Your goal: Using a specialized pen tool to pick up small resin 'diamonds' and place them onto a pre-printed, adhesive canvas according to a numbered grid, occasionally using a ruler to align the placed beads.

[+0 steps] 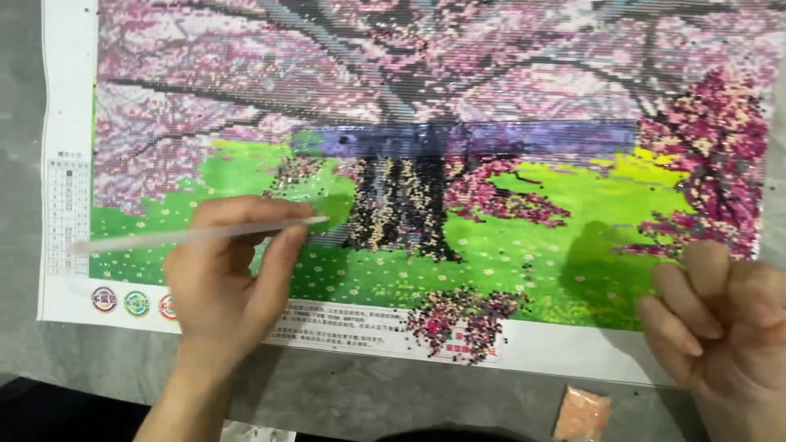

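Left hand (225, 282) holds a slim white pen-like tool (201, 235) in a pinch between thumb and fingers, the fingers curled around its middle; the tool lies nearly level, its working tip pointing right over the green meadow area and its other end reaching left toward the printed symbol chart (67, 214). Wrist and forearm enter from the near edge and angle up to the far left. Right hand (720, 319) rests at the near right corner of the canvas (573, 245), fingers loosely bent into a half-closed curl; nothing can be seen in its grasp, and it appears to steady the sheet. Canvas is a bead-mosaic picture of a pink blossoming tree on green grass, spread flat on a grey table (368, 393); its white border runs along the left and near sides. A translucent purple strip (475, 137) lies across the trunk, left to right. Loose pink beads (463, 319) are scattered near the near border, and a small packet of peach beads (582, 415) lies on the table just off the near edge. Step judged in hand: placing beads on the unfilled meadow beside the trunk. Next move calls for lowering the tip squarely onto one printed cell, pressing lightly, then lifting without dragging neighbouring beads
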